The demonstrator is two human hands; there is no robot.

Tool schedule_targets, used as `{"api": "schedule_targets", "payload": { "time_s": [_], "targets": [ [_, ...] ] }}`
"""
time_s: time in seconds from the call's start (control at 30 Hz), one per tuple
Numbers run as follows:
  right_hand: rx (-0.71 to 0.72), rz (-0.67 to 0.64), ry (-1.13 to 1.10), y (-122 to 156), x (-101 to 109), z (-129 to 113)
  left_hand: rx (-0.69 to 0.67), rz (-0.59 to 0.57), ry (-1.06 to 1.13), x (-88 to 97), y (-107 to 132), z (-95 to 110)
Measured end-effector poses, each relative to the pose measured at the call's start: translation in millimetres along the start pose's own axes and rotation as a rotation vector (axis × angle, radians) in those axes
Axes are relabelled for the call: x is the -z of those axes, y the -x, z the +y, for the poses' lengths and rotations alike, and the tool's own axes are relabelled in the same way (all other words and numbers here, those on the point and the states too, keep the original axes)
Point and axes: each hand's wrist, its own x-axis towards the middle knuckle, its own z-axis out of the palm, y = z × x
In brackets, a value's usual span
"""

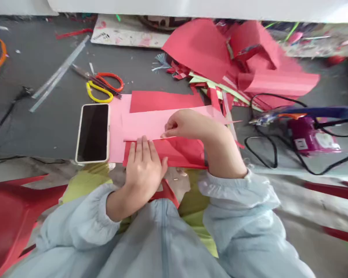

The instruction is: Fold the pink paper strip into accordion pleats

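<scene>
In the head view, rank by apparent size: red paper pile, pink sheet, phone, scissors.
1. red paper pile, clearly largest.
2. pink sheet, partly covered.
3. phone.
4. scissors: about as long as the phone but slimmer, and farther from the camera, so this last order is unsure.

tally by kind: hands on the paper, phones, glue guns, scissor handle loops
hands on the paper: 2 (left hand, right hand)
phone: 1
glue gun: 1
handle loops: 2 (orange loop, yellow loop)
total: 6

Quick count: one cream-cased black-screened phone (pixel 93 132), two scissors (orange-handled pair (pixel 120 82), yellow-handled pair (pixel 101 101)), one blue plastic glue gun (pixel 307 112), two hands (left hand (pixel 143 164), right hand (pixel 185 123)).
</scene>
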Motion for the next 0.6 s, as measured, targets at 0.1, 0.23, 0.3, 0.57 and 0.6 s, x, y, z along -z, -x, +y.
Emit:
{"api": "schedule_targets", "payload": {
  "time_s": [0.1,0.23,0.3,0.57,0.6],
  "targets": [
    [-0.004,0.044,0.011,2.6,-0.2,-2.3,0.029,-0.048,0.008,4.9,-0.7,-4.6],
    [0.003,0.062,0.004,3.8,-1.8,-2.4,0.065,-0.073,0.030,8.6,-0.2,-7.4],
    [0.002,0.063,-0.008,3.7,-2.8,-1.5,0.068,-0.071,0.036,9.0,0.7,-7.2],
    [-0.037,0.080,-0.029,3.6,-3.6,-1.7,0.115,-0.088,0.049,10.0,2.9,-9.0],
    [-0.040,0.081,-0.031,3.7,-3.4,-1.9,0.119,-0.099,0.048,11.0,2.7,-10.2]
  ]
}}
